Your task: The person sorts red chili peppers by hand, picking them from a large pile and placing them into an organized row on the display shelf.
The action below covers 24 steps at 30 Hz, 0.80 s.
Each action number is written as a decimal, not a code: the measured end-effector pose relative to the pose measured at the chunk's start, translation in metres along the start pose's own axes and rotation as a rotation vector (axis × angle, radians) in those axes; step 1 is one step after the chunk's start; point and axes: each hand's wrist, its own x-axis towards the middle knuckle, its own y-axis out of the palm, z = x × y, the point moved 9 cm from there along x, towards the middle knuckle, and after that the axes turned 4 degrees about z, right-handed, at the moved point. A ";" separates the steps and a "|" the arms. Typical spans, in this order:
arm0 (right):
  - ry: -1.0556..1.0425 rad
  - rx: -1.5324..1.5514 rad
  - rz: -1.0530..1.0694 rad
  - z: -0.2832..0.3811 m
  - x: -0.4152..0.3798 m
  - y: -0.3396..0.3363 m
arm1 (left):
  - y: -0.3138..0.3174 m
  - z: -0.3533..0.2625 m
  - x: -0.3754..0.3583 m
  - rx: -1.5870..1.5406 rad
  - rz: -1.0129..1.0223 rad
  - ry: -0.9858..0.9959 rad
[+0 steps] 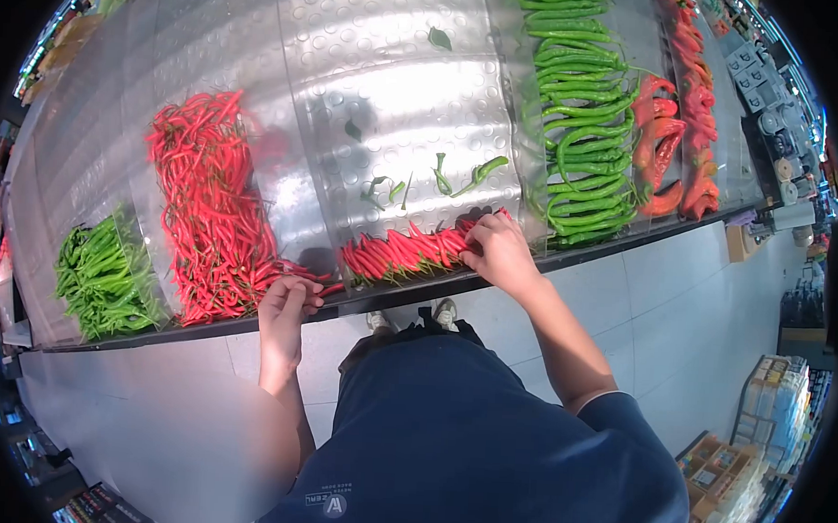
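Observation:
My left hand (289,300) is at the front edge of the display, its fingertips pinched at a thin red chili pepper that points right. Beside it lies a long heap of loose red chili peppers (214,206) with green stems. My right hand (501,252) curls its fingers at the right end of a neat row of red chili peppers (401,253). These lie side by side, stems toward me. A bit of red shows just above the right knuckles; the fingertips partly cover what they grip.
Small green peppers (105,280) are piled at the far left. Long green peppers (584,128) form a column to the right, with larger red peppers (662,146) past it. Loose green pieces (479,173) and a leaf (439,39) lie on the dimpled mat. Cartons (716,475) stand at lower right.

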 end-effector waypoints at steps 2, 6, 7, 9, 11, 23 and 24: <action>0.033 -0.027 0.027 -0.002 0.004 0.007 | 0.001 0.000 0.001 0.020 0.013 0.004; 0.071 -0.119 -0.039 -0.002 0.009 0.008 | 0.006 -0.002 0.002 0.023 0.039 0.014; 0.055 -0.131 -0.089 0.001 0.010 0.004 | 0.006 -0.002 0.003 0.024 0.047 0.020; 0.055 -0.118 -0.091 0.002 0.014 0.006 | 0.008 -0.003 0.003 0.025 0.055 0.026; 0.055 -0.102 -0.091 0.005 0.018 0.006 | 0.010 -0.007 0.003 0.106 0.049 0.067; -0.188 0.140 -0.144 0.026 0.022 0.024 | 0.177 -0.018 0.030 0.932 0.518 0.796; -0.185 0.169 -0.186 0.026 0.021 0.020 | 0.182 -0.013 0.033 0.990 0.520 0.826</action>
